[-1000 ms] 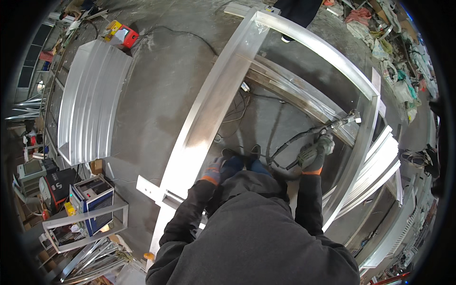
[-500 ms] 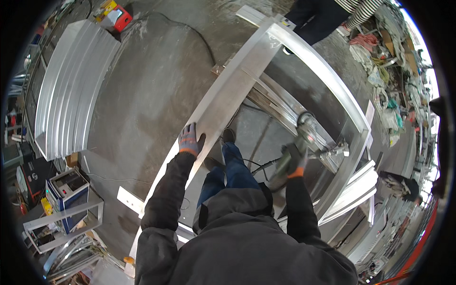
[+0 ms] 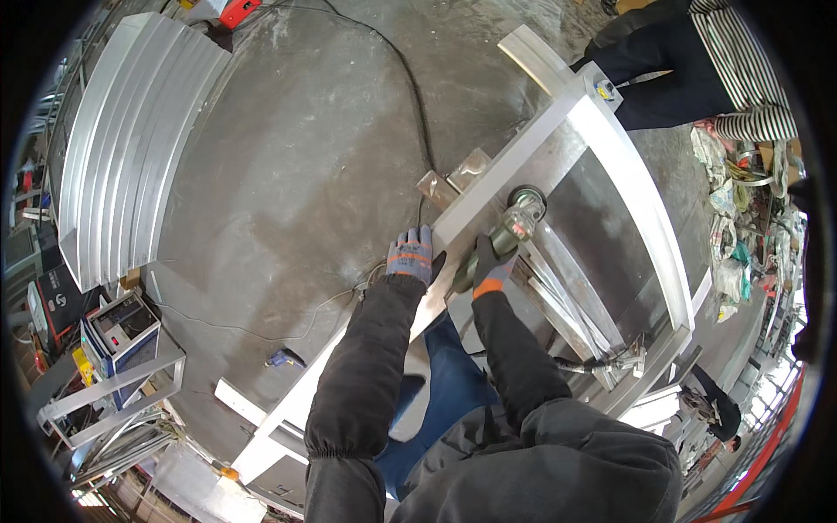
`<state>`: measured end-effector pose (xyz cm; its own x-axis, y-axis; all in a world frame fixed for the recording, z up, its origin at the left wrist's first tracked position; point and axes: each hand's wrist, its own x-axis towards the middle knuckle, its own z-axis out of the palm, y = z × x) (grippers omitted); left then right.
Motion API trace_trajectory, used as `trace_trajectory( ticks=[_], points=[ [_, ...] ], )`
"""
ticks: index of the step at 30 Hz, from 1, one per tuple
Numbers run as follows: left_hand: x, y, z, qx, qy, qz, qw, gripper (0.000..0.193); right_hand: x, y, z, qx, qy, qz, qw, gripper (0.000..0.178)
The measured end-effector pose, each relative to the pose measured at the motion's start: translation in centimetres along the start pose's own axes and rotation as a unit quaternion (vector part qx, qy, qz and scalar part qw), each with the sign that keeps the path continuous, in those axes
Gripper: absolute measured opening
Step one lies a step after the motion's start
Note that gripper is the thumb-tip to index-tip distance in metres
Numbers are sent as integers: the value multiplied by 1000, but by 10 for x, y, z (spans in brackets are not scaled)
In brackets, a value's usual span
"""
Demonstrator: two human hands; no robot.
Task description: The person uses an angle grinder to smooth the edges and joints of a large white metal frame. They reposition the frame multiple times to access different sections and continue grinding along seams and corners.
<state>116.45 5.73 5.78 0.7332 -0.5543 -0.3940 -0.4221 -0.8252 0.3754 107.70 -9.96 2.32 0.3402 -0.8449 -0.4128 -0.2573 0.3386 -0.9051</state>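
Observation:
My left hand [image 3: 410,254], in a grey glove with orange bands, lies on the edge of a long silver metal beam [image 3: 507,167], fingers stretched out and thumb apart. My right hand [image 3: 494,261], gloved with an orange cuff, is wrapped round the green body of an angle grinder [image 3: 516,225]. The grinder's round head is at the beam's inner side; whether the disc touches the metal I cannot tell. The beam is part of a large frame, joined at the far corner to a curved silver bar [image 3: 649,227].
Loose metal bars [image 3: 571,283] and a clamp [image 3: 635,357] lie inside the frame. A person in dark trousers [image 3: 676,74] stands at the far corner. Stacked curved profiles [image 3: 113,166] are at left, above a blue machine [image 3: 126,336]. A black cable [image 3: 405,74] crosses the floor.
The grinder in my right hand has moved forward and left to the beam. My left hand has shifted further up along the beam. My view has turned, and the other person appears further right.

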Motion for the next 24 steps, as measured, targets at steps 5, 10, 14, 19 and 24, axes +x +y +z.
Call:
trace_trajectory(
  ticks=[5,10,14,19,24],
  points=[
    [4,4,-2,-98,-16,-25,995,60,-2,5,4,-124,73,-26,989,65],
    [7,18,-11,-52,4,-29,998,61,-7,-1,11,-184,83,81,976,70],
    [14,23,-9,-45,-24,-64,997,61,-5,-2,10,-202,72,5,977,61],
    [12,17,7,-97,-39,-81,991,68,-11,1,7,-134,45,42,989,73],
    [16,-2,27,-27,-78,-115,990,87,-16,12,8,-429,-112,194,875,78]
  ],
)
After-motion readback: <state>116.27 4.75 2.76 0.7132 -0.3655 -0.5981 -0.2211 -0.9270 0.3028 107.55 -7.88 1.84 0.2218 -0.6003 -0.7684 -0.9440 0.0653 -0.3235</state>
